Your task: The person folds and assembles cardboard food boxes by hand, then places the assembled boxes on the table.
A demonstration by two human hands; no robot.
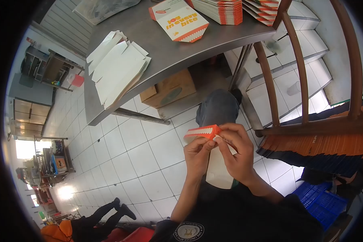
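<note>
Black cloth shirt [246, 213], left hand [197, 152] and right hand [238, 155] in narrow grip on creased, red-edged cardboard carton [203, 131]

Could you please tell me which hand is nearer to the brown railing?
Right: the right hand is on the railing side, with the left hand beyond it, farther from the railing.

1. Daylight glares white through the window [25, 149] at left, its detail washed out.
2. The tiled floor [125, 159] is bright, with a blown-out reflection at lower left.
3. Deep shadow fills the space under the metal table [165, 52]; the black shirt [250, 213] shows little detail.
4. Wide-angle distortion bows the railing [299, 72] at right; black vignetting rounds the corners.
5. The folded carton [201, 132] looks fairly clear, the left background soft.
</note>
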